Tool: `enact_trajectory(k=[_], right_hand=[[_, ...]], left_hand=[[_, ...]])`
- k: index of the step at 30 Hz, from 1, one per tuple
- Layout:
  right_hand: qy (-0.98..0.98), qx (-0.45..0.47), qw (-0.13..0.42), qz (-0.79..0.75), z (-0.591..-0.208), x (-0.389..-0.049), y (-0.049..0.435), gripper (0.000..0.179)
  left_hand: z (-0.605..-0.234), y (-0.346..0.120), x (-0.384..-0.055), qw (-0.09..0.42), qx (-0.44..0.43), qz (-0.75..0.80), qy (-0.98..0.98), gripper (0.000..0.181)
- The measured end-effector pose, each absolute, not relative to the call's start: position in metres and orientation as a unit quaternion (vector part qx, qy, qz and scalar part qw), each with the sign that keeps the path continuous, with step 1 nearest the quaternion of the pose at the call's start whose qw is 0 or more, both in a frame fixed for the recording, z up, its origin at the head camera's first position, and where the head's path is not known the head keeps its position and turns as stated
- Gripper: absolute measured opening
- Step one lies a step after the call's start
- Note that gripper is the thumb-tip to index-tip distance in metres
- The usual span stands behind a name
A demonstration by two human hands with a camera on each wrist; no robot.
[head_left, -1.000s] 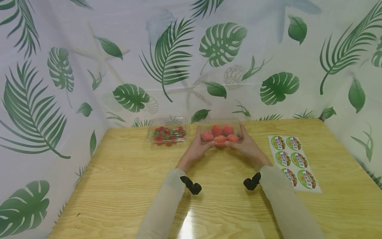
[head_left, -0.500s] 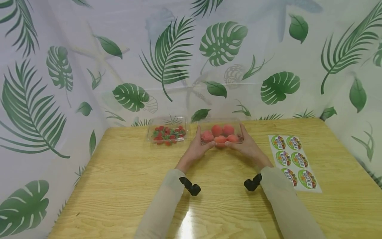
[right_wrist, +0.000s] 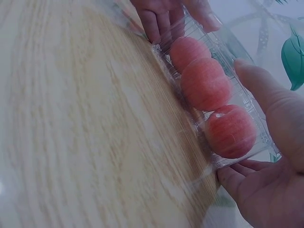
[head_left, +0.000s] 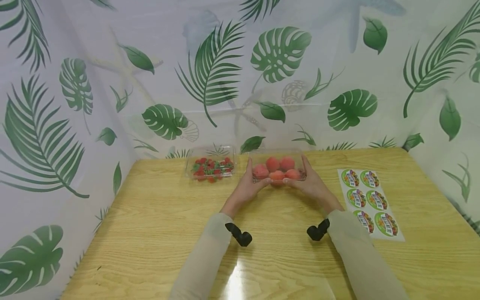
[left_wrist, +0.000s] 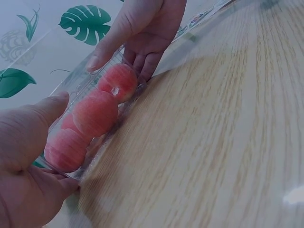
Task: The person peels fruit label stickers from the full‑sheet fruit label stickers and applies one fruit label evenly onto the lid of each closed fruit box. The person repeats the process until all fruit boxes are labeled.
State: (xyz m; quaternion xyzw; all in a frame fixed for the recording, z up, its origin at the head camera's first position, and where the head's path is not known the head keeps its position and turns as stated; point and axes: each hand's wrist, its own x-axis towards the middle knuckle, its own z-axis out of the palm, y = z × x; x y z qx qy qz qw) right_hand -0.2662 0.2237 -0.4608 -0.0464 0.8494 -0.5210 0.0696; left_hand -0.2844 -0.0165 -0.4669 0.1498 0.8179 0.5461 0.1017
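A clear plastic clamshell box [head_left: 277, 152] of reddish peaches [left_wrist: 96, 113] is at the back of the wooden table, near the patterned cloth. My left hand [head_left: 246, 186] grips its left end and my right hand [head_left: 312, 186] grips its right end. Both thumbs lie along the near top edge, pointing towards each other. In the right wrist view, fingers of the right hand [right_wrist: 266, 194] curl under the box's end, and a peach [right_wrist: 230, 131] shows through the clear wall beside them. The fingers at the far sides of the box are partly hidden.
Left of the peaches stands another clear box [head_left: 192, 155] holding strawberries [head_left: 210, 170]. A white sheet of round fruit stickers [head_left: 369, 204] lies on the table [head_left: 150, 233] beside the right forearm. Leaf-print cloth [head_left: 232, 121] rises behind the table's back edge.
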Motion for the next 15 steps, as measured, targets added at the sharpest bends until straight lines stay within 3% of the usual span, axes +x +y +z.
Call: enact_trajectory(k=[15], right_hand=[[0.862, -0.039, 0.077, -0.500, -0.4593, -0.2614, 0.2230, 0.117]], left_hand=[[-0.4693, -0.0187, -0.2825, 0.103, 0.161, 0.540, 0.820, 0.104]])
